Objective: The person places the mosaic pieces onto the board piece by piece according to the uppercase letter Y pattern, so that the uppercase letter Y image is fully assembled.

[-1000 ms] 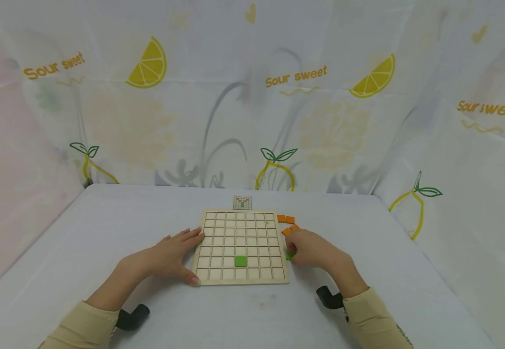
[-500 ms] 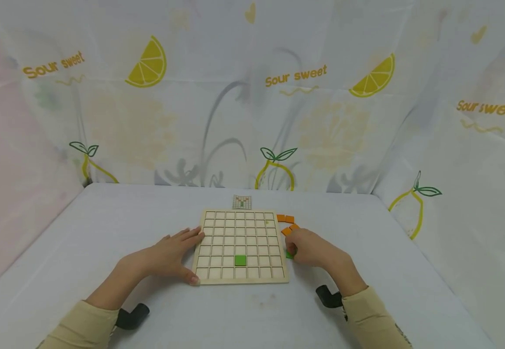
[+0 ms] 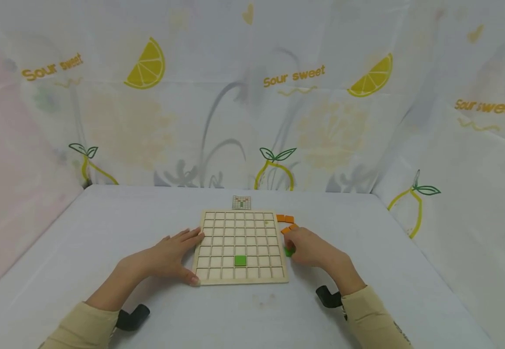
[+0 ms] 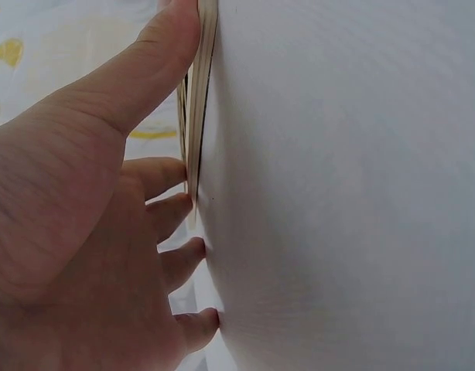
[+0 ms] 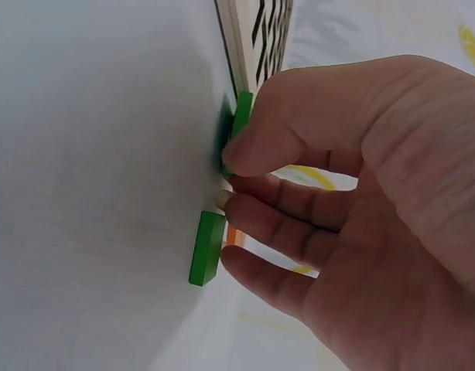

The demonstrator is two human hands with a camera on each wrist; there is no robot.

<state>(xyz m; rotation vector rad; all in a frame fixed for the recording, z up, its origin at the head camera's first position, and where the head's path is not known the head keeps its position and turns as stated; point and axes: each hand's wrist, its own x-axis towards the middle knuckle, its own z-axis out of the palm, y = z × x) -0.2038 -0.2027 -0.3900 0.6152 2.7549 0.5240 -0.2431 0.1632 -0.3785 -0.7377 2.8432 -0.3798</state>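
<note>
A pale wooden grid board [image 3: 242, 281] lies flat, with one green square tile [image 3: 240, 261] in a cell near its front. My left hand [image 3: 165, 254] rests along the board's left side, fingers spread on the edge and thumb at the near corner. Beside the right edge, my right hand [image 3: 311, 248] pinches another green tile [image 5: 241, 116] between thumb and forefinger. A further green tile [image 5: 206, 249] stands by its other fingertips in the right wrist view. Orange tiles [image 3: 289, 219] lie just beyond this hand, partly covered by it.
A small pattern card [image 3: 241, 202] with a printed coloured grid lies behind the board. White cloth [image 3: 138, 213] covers the table, and a lemon-print curtain [image 3: 235, 111] hangs around its back and sides. Black wrist mounts [image 3: 133, 317] jut out below both forearms.
The right hand has shifted very slightly left, and more of the green tile at its fingertips shows. The left hand, the board and the tile on it stay put.
</note>
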